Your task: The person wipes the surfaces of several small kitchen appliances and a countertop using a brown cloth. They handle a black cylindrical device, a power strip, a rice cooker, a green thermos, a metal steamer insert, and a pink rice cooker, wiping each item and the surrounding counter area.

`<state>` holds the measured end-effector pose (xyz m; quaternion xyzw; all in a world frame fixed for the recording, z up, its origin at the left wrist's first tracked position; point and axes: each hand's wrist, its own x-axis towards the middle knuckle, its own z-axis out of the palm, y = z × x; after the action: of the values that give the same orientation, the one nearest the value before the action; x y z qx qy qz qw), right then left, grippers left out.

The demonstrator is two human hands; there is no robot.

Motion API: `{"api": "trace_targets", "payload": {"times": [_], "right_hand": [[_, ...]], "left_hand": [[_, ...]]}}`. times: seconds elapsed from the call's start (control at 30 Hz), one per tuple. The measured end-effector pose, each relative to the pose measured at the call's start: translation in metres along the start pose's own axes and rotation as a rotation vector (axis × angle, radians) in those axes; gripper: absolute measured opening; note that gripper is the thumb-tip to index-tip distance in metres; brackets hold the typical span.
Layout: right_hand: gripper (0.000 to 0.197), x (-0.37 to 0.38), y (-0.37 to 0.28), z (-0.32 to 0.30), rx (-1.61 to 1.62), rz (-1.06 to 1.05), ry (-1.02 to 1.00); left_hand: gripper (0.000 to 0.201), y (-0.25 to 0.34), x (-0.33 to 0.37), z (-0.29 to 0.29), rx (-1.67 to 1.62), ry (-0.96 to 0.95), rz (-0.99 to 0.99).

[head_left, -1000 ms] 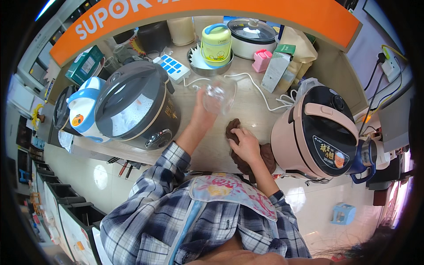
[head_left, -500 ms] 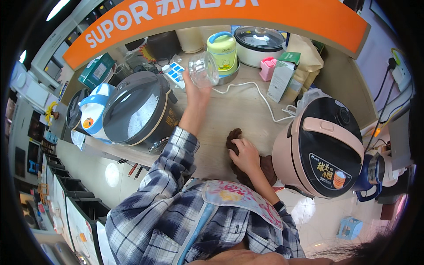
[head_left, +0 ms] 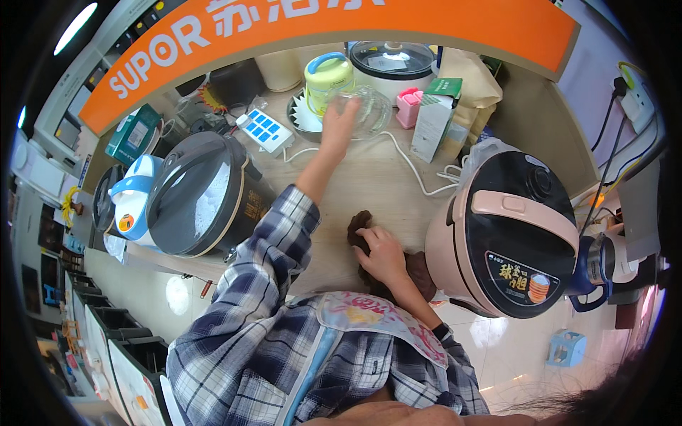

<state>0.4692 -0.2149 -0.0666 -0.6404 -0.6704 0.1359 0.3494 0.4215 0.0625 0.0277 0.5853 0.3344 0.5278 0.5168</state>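
My left hand [head_left: 339,129] is stretched forward over the counter, its fingers closed on a clear, see-through jar [head_left: 373,113]. The jar is tilted, and its far side stands in front of a lime-green lidded pail [head_left: 329,77] with a blue handle. Below, near the counter's front edge, my right hand [head_left: 383,255] rests on a dark brown cloth [head_left: 420,275], fingers bent over it. Part of the cloth is hidden under that hand. A white power strip [head_left: 266,133] with blue squares lies to the left of the jar.
A large pink-and-black cooker [head_left: 508,234] stands at the right, a dark rice cooker [head_left: 202,195] at the left. A white cord [head_left: 412,167] crosses the counter. Behind are a pink bottle [head_left: 408,108], an upright carton [head_left: 435,121] and a glass-lidded pot [head_left: 392,67]. An orange sign board overhangs the back.
My left hand has carried the jar rightward, from beside the power strip to in front of the green pail. My right hand stays on the cloth. The whole view has shifted slightly.
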Motion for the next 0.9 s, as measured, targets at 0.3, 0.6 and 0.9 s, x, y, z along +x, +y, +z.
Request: {"api": "trace_targets", "payload": {"times": [0.3,0.6,0.9], "right_hand": [[0.037,0.001,-0.003,-0.002,0.003,0.002,-0.009],[0.038,0.002,-0.004,-0.005,0.004,0.040,-0.042],[0.039,0.001,-0.006,-0.006,-0.009,0.038,-0.023]], "left_hand": [[0.078,-0.067,0.040,0.040,1.088,-0.109,0.625],[0.076,-0.092,0.057,0.053,1.234,-0.244,0.500],[0.077,-0.090,0.075,0.049,1.127,-0.295,0.305]]}}
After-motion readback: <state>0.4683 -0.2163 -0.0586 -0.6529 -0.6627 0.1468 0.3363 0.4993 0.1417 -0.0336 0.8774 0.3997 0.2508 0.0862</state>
